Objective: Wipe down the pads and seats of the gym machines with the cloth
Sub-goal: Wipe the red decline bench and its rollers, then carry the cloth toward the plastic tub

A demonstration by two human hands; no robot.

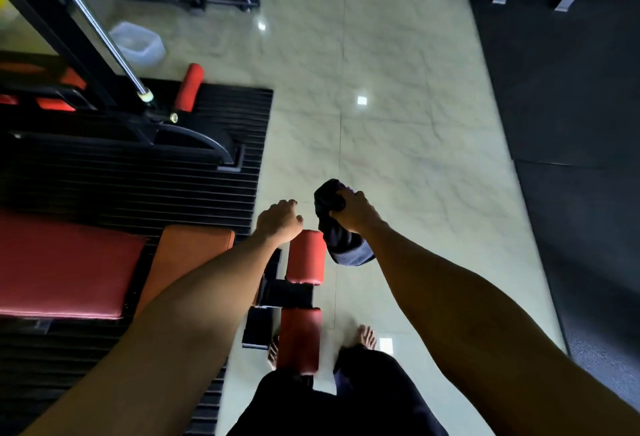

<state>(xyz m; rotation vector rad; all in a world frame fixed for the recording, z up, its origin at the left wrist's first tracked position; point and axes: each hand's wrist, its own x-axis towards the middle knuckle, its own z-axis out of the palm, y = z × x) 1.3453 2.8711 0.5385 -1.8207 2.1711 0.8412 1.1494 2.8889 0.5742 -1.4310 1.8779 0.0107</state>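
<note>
One cloth (343, 241) is grasped in the right hand (353, 213) grip. Left hand (278, 222) grip: clenched, empty. Two red rollers lie below: upper pad (306, 255), lower pad (299, 338).

Open tiled floor (398, 144) lies ahead, while red roller pads (306, 255), a bench seat (65, 269) and black machine frame (114, 123) block the left.
</note>
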